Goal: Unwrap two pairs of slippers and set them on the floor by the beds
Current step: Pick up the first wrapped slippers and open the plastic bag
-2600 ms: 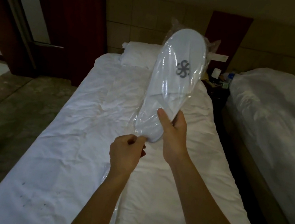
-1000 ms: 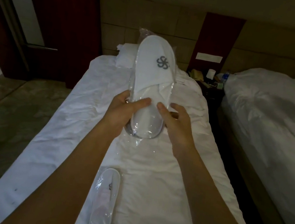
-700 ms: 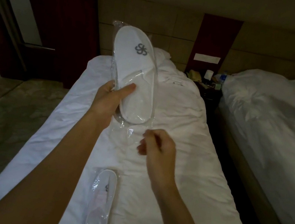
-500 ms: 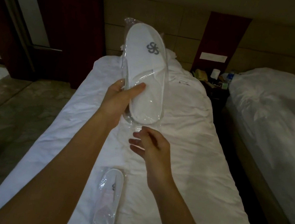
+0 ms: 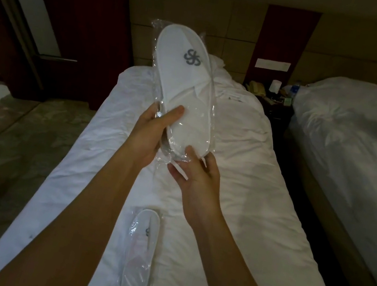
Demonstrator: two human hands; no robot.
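Note:
A white slipper pack [image 5: 183, 79] in clear plastic, with a grey swirl logo, is held upright over the near bed [image 5: 241, 166]. My left hand [image 5: 151, 134] grips its lower left side, thumb across the front. Below it, my right hand [image 5: 198, 174] has thumb and fingers at the plastic wrap [image 5: 179, 163] under the heel end. A second wrapped slipper pack [image 5: 140, 254] lies flat on the bed between my forearms.
A second bed [image 5: 360, 151] with a rumpled white duvet stands on the right, across a dark narrow gap. A nightstand [image 5: 274, 102] with a phone and small items sits between the headboards. A dark red door [image 5: 77, 24] and marble floor [image 5: 6, 150] are on the left.
The second pack came to lie on the bed. My left hand took the held pack alone and swung it left, while my right hand dropped away, then came back up to its heel end.

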